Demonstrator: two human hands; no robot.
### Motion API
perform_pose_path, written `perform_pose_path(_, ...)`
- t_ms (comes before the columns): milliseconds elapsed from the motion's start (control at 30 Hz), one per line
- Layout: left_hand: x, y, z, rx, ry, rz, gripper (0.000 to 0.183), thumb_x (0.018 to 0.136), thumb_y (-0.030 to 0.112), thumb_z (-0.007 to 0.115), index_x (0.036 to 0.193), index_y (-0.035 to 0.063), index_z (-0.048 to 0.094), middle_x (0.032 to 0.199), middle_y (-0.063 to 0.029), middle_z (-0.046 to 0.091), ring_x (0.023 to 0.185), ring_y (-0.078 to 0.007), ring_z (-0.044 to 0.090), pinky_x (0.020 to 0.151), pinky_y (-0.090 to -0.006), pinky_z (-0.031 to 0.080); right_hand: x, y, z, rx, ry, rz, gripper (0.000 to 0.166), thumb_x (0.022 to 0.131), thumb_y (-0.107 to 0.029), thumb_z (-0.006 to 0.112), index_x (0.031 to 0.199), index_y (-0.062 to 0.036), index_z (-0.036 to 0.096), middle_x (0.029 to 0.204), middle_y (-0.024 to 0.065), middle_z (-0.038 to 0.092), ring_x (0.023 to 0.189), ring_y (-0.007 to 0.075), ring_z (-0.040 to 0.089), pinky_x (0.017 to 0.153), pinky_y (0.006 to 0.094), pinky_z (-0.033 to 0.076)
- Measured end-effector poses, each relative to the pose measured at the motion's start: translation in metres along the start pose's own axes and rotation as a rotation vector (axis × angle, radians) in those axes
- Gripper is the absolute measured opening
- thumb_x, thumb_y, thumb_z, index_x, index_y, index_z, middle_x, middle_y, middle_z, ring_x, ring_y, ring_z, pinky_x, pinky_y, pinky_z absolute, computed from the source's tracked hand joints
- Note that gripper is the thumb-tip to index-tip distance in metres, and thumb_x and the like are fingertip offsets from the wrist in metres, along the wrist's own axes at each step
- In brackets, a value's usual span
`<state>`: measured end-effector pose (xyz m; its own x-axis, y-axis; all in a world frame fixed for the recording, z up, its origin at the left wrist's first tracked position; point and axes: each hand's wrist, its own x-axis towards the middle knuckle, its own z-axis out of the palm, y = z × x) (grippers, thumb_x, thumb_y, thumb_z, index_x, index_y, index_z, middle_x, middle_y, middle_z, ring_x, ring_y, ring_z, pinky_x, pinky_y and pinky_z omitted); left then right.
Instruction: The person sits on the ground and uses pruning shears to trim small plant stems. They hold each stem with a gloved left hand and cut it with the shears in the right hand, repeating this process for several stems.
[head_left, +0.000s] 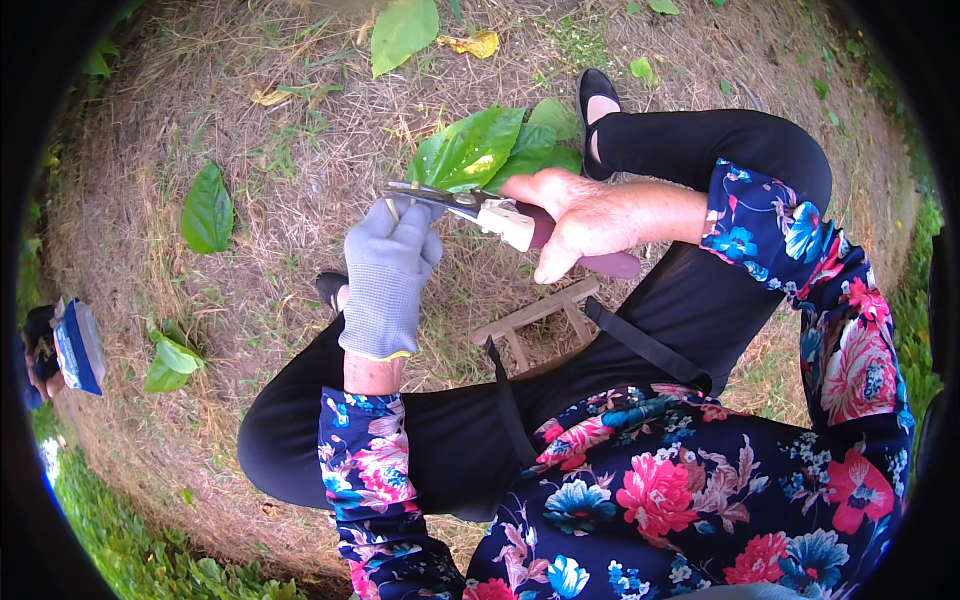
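My left hand (394, 262) wears a grey knit glove and pinches a thin pale stem (392, 210) between its fingers. My bare right hand (589, 214) grips a pair of pruning shears (506, 221) with a cream body and maroon handles. The dark blades point left and lie right at the gloved fingertips, across the stem's upper end. Just beyond them are several large green leaves (469, 146), one with a yellow patch. Whether the stem joins these leaves, I cannot tell.
A wooden frame (536, 315) with black straps sits between my black-trousered legs. Loose green leaves (208, 210) and a yellow leaf (471, 44) lie on dry grass (285, 187). At far left are a blue-and-white bag (79, 346) and part of another person (41, 349).
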<state>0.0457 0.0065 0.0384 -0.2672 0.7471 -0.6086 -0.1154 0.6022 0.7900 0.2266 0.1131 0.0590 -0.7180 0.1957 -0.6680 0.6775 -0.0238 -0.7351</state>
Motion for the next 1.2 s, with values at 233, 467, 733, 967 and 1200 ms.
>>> perform_pose_path(233, 0.002, -0.007, 0.002, 0.062, 0.028, 0.018, 0.017, 0.091, 0.012, 0.05, 0.093, 0.0031, 0.064, 0.058, 0.0026, 0.051, 0.048, -0.0033, 0.04, 0.045, -0.0197, 0.031, 0.004, 0.008, 0.002, 0.061, -0.007, -0.03, 0.05, 0.058, -0.013, 0.075, 0.099, 0.0046, 0.05, 0.084, 0.0106, 0.054, 0.082, 0.0209, 0.054, 0.074, 0.0323, 0.044)
perform_pose_path(467, 0.002, -0.008, -0.002, 0.045, 0.056, 0.031, 0.015, 0.09, 0.011, 0.052, 0.089, 0.0031, 0.064, 0.057, 0.003, 0.049, 0.047, -0.0029, 0.038, 0.044, -0.0196, 0.028, 0.015, 0.02, 0.003, 0.275, -0.024, 0.005, 0.036, 0.059, -0.011, 0.075, 0.087, 0.0025, 0.056, 0.078, 0.0077, 0.058, 0.071, 0.0158, 0.056, 0.062, 0.0298, 0.044)
perform_pose_path(733, 0.038, -0.036, -0.05, -0.183, 0.235, 0.027, 0.009, 0.086, 0.012, 0.061, 0.08, 0.0056, 0.059, 0.051, 0.0054, 0.04, 0.04, -0.0039, 0.032, 0.037, -0.0216, 0.021, 0.004, 0.0, -0.018, 0.776, 0.1, -0.138, 0.015, 0.069, -0.005, 0.066, 0.073, -0.0012, 0.052, 0.065, 0.0057, 0.053, 0.054, 0.0125, 0.053, 0.052, 0.0251, 0.045)
perform_pose_path(967, 0.114, -0.144, -0.056, 0.061, 0.302, -0.297, 0.012, 0.079, 0.016, 0.064, 0.075, 0.0074, 0.057, 0.048, 0.0019, 0.042, 0.034, -0.0119, 0.037, 0.035, -0.0294, 0.027, 0.004, 0.001, -0.007, 0.705, 0.09, -0.109, 0.018, 0.064, -0.01, 0.068, 0.067, -0.0036, 0.051, 0.064, 0.0022, 0.053, 0.057, 0.0106, 0.052, 0.055, 0.0245, 0.041)
perform_pose_path(1200, 0.159, -0.256, -0.064, 0.322, 0.282, -0.259, 0.027, 0.082, 0.022, 0.061, 0.079, -0.0039, 0.063, 0.068, -0.0138, 0.064, 0.057, -0.0231, 0.056, 0.058, -0.0369, 0.043, -0.017, 0.008, -0.005, 0.575, 0.036, -0.059, 0.023, 0.066, -0.017, 0.066, 0.071, -0.0039, 0.049, 0.067, -0.0012, 0.047, 0.064, 0.0091, 0.046, 0.06, 0.0245, 0.037)
